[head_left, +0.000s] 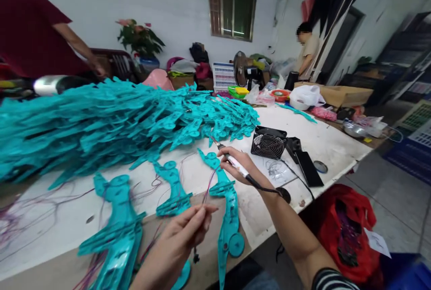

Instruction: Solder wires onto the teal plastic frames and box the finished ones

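Observation:
In my right hand (247, 162) is a soldering iron (233, 160) with a white grip, held like a pen. Its thin tip points up and left toward the edge of the teal pile. Between the thumb and fingers of my left hand (182, 234) are thin purple and pink wires (209, 186) that rise toward the iron. A small black connector (195, 256) hangs below that hand. Behind the wires lies a teal plastic part (230, 204) with round discs. Two similar pieces lie further left, a larger teal part (117, 218) and a smaller teal part (171, 186).
A large pile of teal parts (111, 124) covers the table's left and back. A black fan (269, 142) stands right of my right hand, beside a black stand (308, 169). A red bag (350, 209) is below the table edge. Two people stand further off, left and right.

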Action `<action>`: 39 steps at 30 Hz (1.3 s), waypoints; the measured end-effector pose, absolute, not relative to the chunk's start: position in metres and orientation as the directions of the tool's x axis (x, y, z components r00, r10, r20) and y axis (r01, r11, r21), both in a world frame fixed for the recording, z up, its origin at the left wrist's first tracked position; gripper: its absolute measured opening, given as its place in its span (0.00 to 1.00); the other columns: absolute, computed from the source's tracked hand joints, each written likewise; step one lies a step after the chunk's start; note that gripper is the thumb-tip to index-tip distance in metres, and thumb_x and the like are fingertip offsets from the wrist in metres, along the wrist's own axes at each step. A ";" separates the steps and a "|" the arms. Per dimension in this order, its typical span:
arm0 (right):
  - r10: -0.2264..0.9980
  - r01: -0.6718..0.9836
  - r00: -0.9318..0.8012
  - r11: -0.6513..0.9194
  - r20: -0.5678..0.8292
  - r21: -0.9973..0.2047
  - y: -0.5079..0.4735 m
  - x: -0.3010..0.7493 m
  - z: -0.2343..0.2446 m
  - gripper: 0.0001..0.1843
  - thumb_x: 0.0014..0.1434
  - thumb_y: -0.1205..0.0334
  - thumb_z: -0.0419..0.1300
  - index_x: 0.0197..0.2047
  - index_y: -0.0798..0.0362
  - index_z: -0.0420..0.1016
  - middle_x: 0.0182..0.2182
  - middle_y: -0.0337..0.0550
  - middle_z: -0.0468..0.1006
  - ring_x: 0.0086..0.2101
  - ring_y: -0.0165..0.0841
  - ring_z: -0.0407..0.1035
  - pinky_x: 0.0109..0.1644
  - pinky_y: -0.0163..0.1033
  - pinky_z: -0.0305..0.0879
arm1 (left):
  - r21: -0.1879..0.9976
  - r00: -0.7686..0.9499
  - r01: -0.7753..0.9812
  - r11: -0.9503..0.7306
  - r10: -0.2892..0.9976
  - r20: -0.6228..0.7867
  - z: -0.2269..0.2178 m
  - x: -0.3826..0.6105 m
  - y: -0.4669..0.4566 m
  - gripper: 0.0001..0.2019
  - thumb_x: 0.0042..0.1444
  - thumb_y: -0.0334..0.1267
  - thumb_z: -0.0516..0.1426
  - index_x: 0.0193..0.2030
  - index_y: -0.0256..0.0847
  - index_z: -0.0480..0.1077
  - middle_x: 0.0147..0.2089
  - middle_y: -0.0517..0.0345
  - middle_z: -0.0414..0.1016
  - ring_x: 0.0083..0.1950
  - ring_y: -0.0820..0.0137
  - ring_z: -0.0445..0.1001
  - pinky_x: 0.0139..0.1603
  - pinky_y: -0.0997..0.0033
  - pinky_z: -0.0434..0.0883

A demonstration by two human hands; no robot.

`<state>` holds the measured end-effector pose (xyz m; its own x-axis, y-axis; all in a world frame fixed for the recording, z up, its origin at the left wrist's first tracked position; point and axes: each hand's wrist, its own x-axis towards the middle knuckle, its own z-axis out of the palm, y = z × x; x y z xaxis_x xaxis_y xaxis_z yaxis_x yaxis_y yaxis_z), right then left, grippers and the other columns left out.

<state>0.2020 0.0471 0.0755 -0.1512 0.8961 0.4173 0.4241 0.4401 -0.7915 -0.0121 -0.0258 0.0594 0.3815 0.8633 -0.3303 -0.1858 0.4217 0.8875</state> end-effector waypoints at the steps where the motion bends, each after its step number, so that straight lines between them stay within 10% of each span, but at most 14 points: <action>1: 0.876 0.494 -0.187 0.476 0.445 -0.728 0.056 0.198 0.073 0.11 0.57 0.65 0.60 0.45 0.50 0.73 0.34 0.39 0.79 0.36 0.32 0.73 0.45 0.38 0.67 | 0.886 0.383 -0.165 0.434 0.856 -0.348 0.055 -0.005 -0.025 0.28 0.38 0.60 0.71 0.35 0.35 0.76 0.25 0.62 0.63 0.24 0.79 0.56 0.23 0.77 0.52; 6: 0.879 0.486 -0.112 0.456 0.464 -0.745 0.056 0.184 0.036 0.08 0.56 0.66 0.61 0.40 0.50 0.74 0.40 0.44 0.82 0.44 0.39 0.75 0.55 0.47 0.67 | 0.868 0.289 -0.181 0.463 0.868 -0.403 0.028 0.017 -0.015 0.34 0.29 0.64 0.71 0.32 0.34 0.76 0.22 0.65 0.62 0.22 0.79 0.58 0.22 0.77 0.52; 20: 0.982 -0.002 0.063 0.178 0.178 -0.984 -0.017 0.179 -0.009 0.19 0.56 0.57 0.66 0.48 0.48 0.69 0.32 0.36 0.76 0.32 0.30 0.73 0.36 0.37 0.70 | 0.864 0.313 -0.085 0.496 0.837 -0.449 -0.002 0.022 -0.020 0.25 0.42 0.57 0.68 0.35 0.34 0.76 0.21 0.64 0.66 0.22 0.79 0.61 0.21 0.78 0.55; 35: 0.895 0.300 0.219 0.317 0.388 -0.900 -0.058 0.209 -0.028 0.23 0.67 0.44 0.53 0.53 0.51 0.75 0.34 0.44 0.80 0.37 0.36 0.76 0.43 0.44 0.74 | 0.927 0.187 0.064 0.369 0.908 -0.374 -0.020 0.035 -0.016 0.06 0.50 0.37 0.64 0.30 0.35 0.76 0.25 0.60 0.71 0.27 0.76 0.62 0.28 0.74 0.57; 39: 0.839 0.484 0.141 0.404 0.525 -0.776 -0.083 0.227 -0.020 0.11 0.65 0.57 0.59 0.47 0.50 0.80 0.36 0.45 0.81 0.36 0.36 0.77 0.40 0.43 0.75 | 0.949 0.184 0.183 0.258 0.939 -0.291 -0.026 0.041 -0.009 0.04 0.49 0.34 0.63 0.28 0.35 0.76 0.25 0.61 0.71 0.27 0.75 0.62 0.29 0.73 0.59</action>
